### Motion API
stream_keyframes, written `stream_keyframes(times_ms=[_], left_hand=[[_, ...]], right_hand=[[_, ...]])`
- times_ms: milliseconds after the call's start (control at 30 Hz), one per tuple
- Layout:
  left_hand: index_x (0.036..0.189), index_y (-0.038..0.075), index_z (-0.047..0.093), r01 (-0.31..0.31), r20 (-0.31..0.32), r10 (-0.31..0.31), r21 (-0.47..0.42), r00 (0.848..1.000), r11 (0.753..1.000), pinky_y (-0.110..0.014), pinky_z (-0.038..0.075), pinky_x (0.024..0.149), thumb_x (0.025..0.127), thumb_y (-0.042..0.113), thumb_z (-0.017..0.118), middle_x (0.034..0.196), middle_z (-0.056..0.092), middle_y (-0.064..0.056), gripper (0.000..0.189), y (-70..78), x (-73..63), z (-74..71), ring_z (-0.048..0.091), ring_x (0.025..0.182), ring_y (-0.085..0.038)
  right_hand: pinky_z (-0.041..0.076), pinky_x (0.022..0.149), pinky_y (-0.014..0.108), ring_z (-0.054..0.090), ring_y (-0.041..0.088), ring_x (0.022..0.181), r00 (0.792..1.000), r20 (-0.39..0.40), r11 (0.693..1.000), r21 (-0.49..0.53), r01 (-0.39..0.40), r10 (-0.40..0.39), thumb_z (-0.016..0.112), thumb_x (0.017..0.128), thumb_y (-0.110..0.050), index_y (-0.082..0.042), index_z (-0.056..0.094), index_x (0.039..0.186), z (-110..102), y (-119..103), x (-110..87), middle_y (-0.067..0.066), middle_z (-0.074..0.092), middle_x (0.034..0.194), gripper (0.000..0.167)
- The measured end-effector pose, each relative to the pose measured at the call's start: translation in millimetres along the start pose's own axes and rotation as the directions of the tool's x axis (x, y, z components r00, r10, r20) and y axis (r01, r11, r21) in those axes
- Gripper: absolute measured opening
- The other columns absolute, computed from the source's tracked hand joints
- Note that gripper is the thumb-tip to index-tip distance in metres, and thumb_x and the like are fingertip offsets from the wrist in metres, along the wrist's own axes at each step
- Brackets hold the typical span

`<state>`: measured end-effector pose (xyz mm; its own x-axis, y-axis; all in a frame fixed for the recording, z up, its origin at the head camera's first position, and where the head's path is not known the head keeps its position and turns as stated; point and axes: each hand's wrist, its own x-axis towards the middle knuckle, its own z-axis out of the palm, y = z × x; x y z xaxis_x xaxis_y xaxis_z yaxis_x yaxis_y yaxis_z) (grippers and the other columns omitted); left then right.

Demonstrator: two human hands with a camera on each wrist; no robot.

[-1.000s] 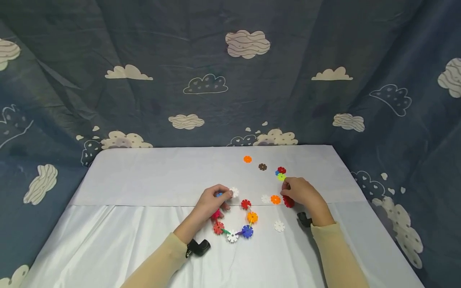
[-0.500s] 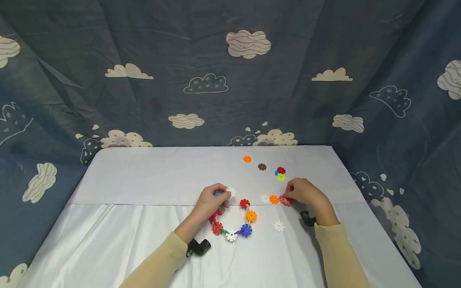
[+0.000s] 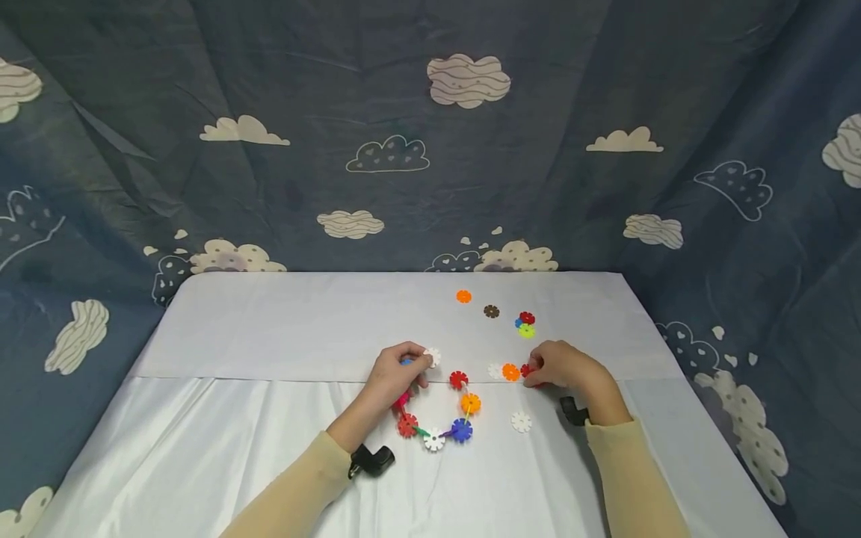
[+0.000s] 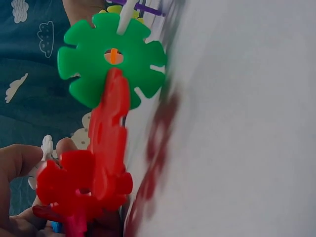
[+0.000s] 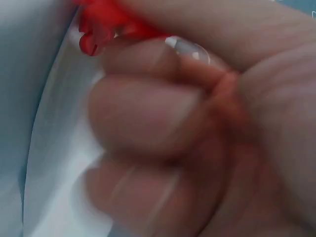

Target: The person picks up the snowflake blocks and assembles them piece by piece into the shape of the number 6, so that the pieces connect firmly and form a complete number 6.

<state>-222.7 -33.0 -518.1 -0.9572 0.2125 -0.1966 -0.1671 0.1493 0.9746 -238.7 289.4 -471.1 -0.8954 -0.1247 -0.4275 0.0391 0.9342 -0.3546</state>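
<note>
A ring-like chain of interlocking flower discs [image 3: 406, 426] lies in front of my left hand [image 3: 393, 377], in red, white, blue and orange. My left thumb and fingers grip its upper left part, with a white disc [image 3: 433, 357] at the fingertips. Close up in the left wrist view, a green disc [image 4: 89, 57] joins a red disc [image 4: 109, 143] edge-on. To the right, my right hand [image 3: 568, 368] pinches a red flower disc [image 3: 526, 370], largely covered by the fingers. Red also shows past the curled fingers in the blurred right wrist view.
Beside the right fingertips lie an orange disc [image 3: 510, 372] and a white disc [image 3: 494, 371]. Another white disc [image 3: 521, 422] is nearer the front. Farther back are an orange disc [image 3: 463, 297], a brown disc [image 3: 492, 311] and a yellow-green disc [image 3: 527, 330] by red and blue ones.
My right hand has come slightly down toward the front, and its red disc has shifted left beside the orange one, now more covered by the fingers. The left hand stays almost still.
</note>
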Motion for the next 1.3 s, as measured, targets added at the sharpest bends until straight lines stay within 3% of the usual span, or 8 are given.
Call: stream_keyframes(times_ms=[100, 267, 400, 533, 633, 867, 1100, 1300], left_hand=[[0.113, 0.007, 0.073, 0.000, 0.003, 0.000, 0.002, 1.000, 1.000, -0.022, 0.049, 0.054, 0.099, 0.026, 0.071, 0.069, 0.069, 0.001, 0.023, -1.3, 0.1, 0.1, 0.062, 0.059, -0.013], [0.107, 0.008, 0.073, 0.003, -0.008, -0.003, 0.002, 1.000, 1.000, -0.023, 0.050, 0.053, 0.099, 0.025, 0.072, 0.069, 0.069, -0.001, 0.019, -0.7, 0.0, 1.6, 0.060, 0.057, -0.013], [0.104, 0.007, 0.073, 0.013, -0.009, -0.013, -0.025, 1.000, 1.000, -0.024, 0.050, 0.051, 0.098, 0.024, 0.073, 0.072, 0.071, -0.007, 0.018, 1.9, -0.6, 3.3, 0.058, 0.054, -0.013], [0.102, 0.007, 0.074, 0.027, -0.018, -0.028, -0.042, 0.999, 0.999, -0.023, 0.049, 0.050, 0.097, 0.024, 0.073, 0.066, 0.070, -0.004, 0.018, 3.1, -0.9, 4.9, 0.055, 0.051, -0.013], [0.102, 0.006, 0.075, 0.034, -0.022, -0.035, -0.048, 0.999, 0.998, -0.023, 0.048, 0.049, 0.097, 0.024, 0.073, 0.062, 0.067, -0.001, 0.019, 2.5, -1.0, 5.4, 0.053, 0.049, -0.012], [0.103, 0.005, 0.075, 0.038, -0.038, -0.042, -0.095, 0.998, 0.995, -0.022, 0.049, 0.051, 0.098, 0.022, 0.072, 0.078, 0.075, -0.015, 0.018, 1.3, -1.4, 4.1, 0.055, 0.052, -0.011], [0.101, 0.005, 0.075, 0.033, -0.037, -0.036, -0.095, 0.999, 0.995, -0.022, 0.050, 0.052, 0.098, 0.022, 0.073, 0.083, 0.078, -0.015, 0.018, 0.4, -1.3, 4.2, 0.056, 0.053, -0.011], [0.099, 0.006, 0.074, 0.033, -0.043, -0.037, -0.089, 0.998, 0.995, -0.022, 0.050, 0.051, 0.097, 0.022, 0.074, 0.066, 0.068, -0.004, 0.017, 0.8, -1.7, 5.7, 0.056, 0.053, -0.010]], right_hand=[[0.045, 0.062, 0.026, 0.054, 0.019, 0.072, 0.987, -0.092, 0.984, 0.112, 0.141, -0.131, 0.082, 0.094, -0.026, -0.013, 0.077, 0.096, 3, -12, 1.9, 0.007, 0.066, 0.081, 0.014], [0.048, 0.057, 0.024, 0.054, 0.016, 0.064, 0.931, -0.189, 0.888, 0.289, 0.356, -0.312, 0.071, 0.103, -0.022, -0.009, 0.079, 0.108, 20, -44, 6.2, 0.010, 0.069, 0.082, 0.016], [0.048, 0.057, 0.023, 0.054, 0.015, 0.062, 0.932, -0.185, 0.814, 0.453, 0.363, -0.312, 0.068, 0.105, -0.025, -0.004, 0.078, 0.109, 39, -60, 10.2, 0.009, 0.068, 0.077, 0.023], [0.045, 0.053, 0.022, 0.054, 0.015, 0.060, 0.946, -0.196, 0.795, 0.514, 0.322, -0.257, 0.071, 0.104, -0.029, -0.007, 0.078, 0.102, 53, -68, 13.3, 0.005, 0.068, 0.075, 0.023], [0.046, 0.052, 0.021, 0.055, 0.016, 0.060, 0.933, -0.240, 0.810, 0.467, 0.354, -0.269, 0.072, 0.103, -0.028, -0.011, 0.079, 0.098, 58, -73, 12.2, 0.003, 0.069, 0.074, 0.019], [0.056, 0.062, 0.021, 0.063, 0.010, 0.070, 0.844, -0.345, 0.819, 0.267, 0.507, -0.410, 0.076, 0.099, -0.018, -0.011, 0.080, 0.098, 61, -83, 6.3, -0.004, 0.076, 0.081, 0.009], [0.057, 0.065, 0.015, 0.061, 0.002, 0.066, 0.781, -0.394, 0.843, 0.029, 0.538, -0.485, 0.081, 0.094, -0.013, -0.009, 0.080, 0.095, 64, -94, -0.6, -0.005, 0.076, 0.079, 0.004], [0.051, 0.059, 0.014, 0.053, 0.002, 0.061, 0.661, -0.470, 0.805, -0.237, 0.544, -0.585, 0.083, 0.090, -0.008, -0.010, 0.077, 0.089, 70, -103, -6.1, -0.005, 0.071, 0.073, 0.006]])
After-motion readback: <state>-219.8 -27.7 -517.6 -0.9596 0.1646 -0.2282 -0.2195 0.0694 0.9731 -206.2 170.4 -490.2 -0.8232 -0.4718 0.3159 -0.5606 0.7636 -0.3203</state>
